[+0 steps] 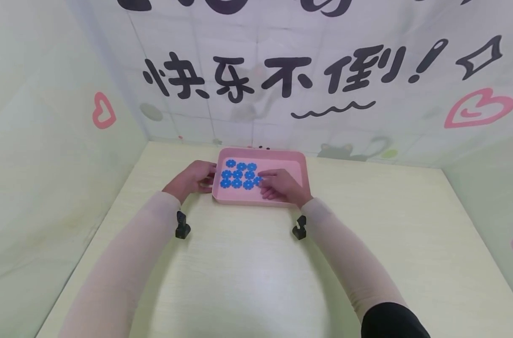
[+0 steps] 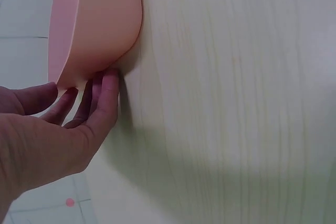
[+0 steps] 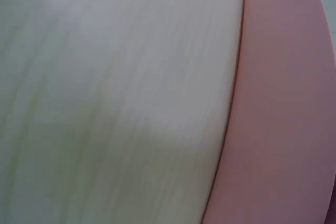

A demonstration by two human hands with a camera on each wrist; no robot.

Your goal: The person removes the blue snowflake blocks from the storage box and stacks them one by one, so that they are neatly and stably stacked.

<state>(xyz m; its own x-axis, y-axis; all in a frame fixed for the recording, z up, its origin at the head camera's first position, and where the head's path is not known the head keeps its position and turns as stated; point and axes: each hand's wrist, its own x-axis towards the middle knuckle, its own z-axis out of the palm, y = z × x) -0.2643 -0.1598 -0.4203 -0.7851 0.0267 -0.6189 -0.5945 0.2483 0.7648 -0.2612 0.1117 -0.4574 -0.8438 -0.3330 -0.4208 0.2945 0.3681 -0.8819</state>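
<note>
A shallow pink tray (image 1: 300, 164) stands at the back of the table, with several blue snowflake discs (image 1: 237, 174) lying flat in rough rows in its left half. Over the tray's right half is my right hand (image 1: 281, 183), its fingertips pinching one blue disc (image 1: 257, 180) beside the others; the hand partly covers that disc. At the tray's left end, my left hand (image 1: 197, 176) touches the outside. In the left wrist view, the left thumb (image 2: 39, 98) meets the rim, while the fingers (image 2: 107, 95) rest against the outer wall. The right hand is hidden in the right wrist view.
The pale wood-grain table (image 1: 248, 263) extends in front of the tray and to both sides. Directly behind it hangs a white printed cloth (image 1: 256, 126) with black lettering. Another cloth wall (image 1: 41, 164) borders the left, and one (image 1: 484, 197) the right.
</note>
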